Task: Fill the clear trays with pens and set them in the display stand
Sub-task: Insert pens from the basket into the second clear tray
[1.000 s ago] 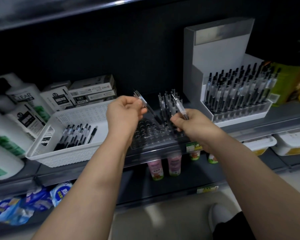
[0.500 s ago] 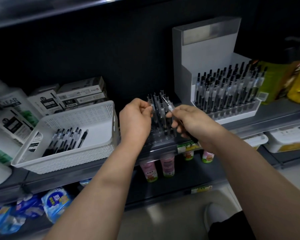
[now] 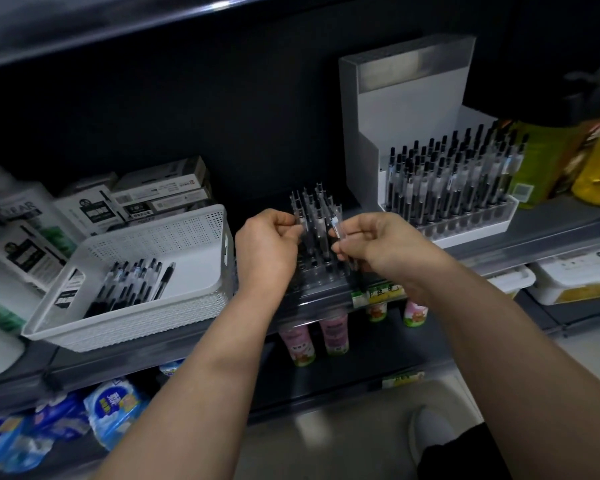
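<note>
Pinching pen (image 3: 300, 221) in left hand (image 3: 267, 244) just left of tray (image 3: 303, 289), second pen (image 3: 337, 227) in right hand (image 3: 378, 244) just right of it. Tray at shelf (image 3: 551, 230) edge, part-filled with upright pens (image 3: 317, 209); basket (image 3: 187, 230) left of it, stand (image 3: 395, 98) right.

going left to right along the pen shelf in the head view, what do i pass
white bottles → white basket → left hand → clear tray → right hand, pinching a pen → display stand → green and yellow packs
</note>
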